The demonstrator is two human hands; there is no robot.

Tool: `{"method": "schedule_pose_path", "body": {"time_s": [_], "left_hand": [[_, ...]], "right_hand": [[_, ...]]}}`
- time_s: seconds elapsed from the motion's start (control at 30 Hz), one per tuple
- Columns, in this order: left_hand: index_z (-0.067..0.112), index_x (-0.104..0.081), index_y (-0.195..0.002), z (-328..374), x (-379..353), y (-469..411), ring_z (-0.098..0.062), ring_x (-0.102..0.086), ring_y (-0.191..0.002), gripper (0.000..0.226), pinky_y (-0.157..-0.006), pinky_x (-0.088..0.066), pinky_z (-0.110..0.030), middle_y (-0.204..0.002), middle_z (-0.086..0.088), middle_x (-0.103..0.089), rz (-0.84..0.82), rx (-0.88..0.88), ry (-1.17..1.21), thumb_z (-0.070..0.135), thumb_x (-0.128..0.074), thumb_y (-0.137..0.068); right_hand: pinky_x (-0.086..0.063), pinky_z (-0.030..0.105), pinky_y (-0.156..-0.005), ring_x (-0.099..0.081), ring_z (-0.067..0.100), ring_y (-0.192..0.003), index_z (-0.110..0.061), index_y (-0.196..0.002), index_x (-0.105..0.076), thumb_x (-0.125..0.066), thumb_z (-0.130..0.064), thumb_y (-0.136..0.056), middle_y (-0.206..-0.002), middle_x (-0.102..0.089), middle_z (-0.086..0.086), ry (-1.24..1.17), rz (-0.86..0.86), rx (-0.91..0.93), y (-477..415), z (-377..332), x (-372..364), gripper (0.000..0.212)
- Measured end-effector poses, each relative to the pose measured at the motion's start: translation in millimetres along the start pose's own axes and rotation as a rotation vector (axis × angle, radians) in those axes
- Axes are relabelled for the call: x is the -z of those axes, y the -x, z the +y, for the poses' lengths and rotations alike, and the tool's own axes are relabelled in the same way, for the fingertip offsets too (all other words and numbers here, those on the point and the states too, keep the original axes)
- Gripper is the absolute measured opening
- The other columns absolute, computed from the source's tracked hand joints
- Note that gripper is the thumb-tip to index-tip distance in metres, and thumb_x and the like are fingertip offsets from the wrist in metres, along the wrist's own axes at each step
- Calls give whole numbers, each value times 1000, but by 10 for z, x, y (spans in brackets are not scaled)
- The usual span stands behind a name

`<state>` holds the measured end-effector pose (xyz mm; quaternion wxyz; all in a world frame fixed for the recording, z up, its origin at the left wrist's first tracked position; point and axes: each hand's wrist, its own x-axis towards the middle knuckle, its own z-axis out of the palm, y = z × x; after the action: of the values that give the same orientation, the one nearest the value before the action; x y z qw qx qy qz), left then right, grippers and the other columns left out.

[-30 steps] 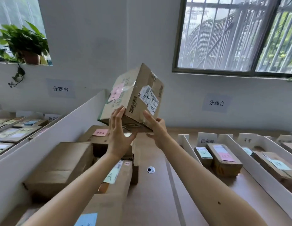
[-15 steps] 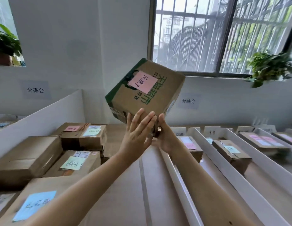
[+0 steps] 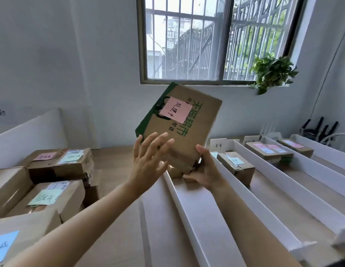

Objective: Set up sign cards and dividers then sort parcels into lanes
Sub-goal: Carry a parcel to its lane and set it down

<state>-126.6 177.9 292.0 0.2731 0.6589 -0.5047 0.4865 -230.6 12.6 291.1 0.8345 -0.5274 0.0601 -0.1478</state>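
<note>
Tilted parcel above right grip, curled round bottom corner; left grip splayed against it.

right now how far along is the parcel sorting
Done: white dividers and sign cards stand in place, and several lanes hold parcels. In hand: a pink-noted box is held up, its lower corner in the grip of the right hand, left hand open against it. Left: that box needs a lane, and the stack of noted boxes at left waits.
</note>
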Motion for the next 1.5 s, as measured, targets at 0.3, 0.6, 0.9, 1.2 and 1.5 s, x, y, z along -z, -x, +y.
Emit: {"method": "schedule_pose_path", "body": {"time_s": [0.3, 0.6, 0.9, 1.2, 1.5], "left_hand": [[38, -10, -148, -42, -229, -11, 14, -34, -126, 123, -100, -38, -14, -137, 38, -34, -300, 531, 880, 74, -73, -48], [68, -36, -123, 188, -939, 119, -17, -53, -108, 110, -86, -49, -14, -119, 15, -50, -380, 477, 861, 1, -88, -54], [60, -33, -128, 294, -1683, 142, -15, -54, -108, 104, -85, -44, -15, -120, 15, -52, -468, 543, 871, 19, -92, -53], [54, -33, -129, 613, -2147, -23, -1, -45, -117, 102, -90, -30, 5, -126, 30, -40, -512, 470, 1026, 18, -91, -54], [48, -31, -132, 1115, -2439, -206, -12, -47, -121, 103, -99, -38, -14, -137, 3, -47, -559, 479, 1035, 12, -90, -56]], "right_hand": [[-44, 49, -95, -62, 28, -109, -30, -122, -60, -64, -58, -52, -113, -71, 2, 182, 131, -118, 399, -69, 672, 76], [-43, 36, -74, -64, 17, -80, -26, -118, -60, -59, -67, -63, -90, -68, 1, 432, 339, -217, 512, -249, 1227, 68], [-51, 39, -99, -60, 11, -114, -38, -147, -27, -50, -43, -96, -126, -60, -11, 722, 457, -13, 323, -331, 1467, 56], [-49, 32, -100, -52, -1, -117, -46, -148, -15, -76, -30, -80, -135, -46, -19, 697, 533, 33, 475, -434, 1791, 93], [-46, 9, -87, -46, -6, -117, -50, -144, -21, -83, -26, -72, -134, -41, -25, 783, 598, 49, 729, -620, 2263, 98]]}}
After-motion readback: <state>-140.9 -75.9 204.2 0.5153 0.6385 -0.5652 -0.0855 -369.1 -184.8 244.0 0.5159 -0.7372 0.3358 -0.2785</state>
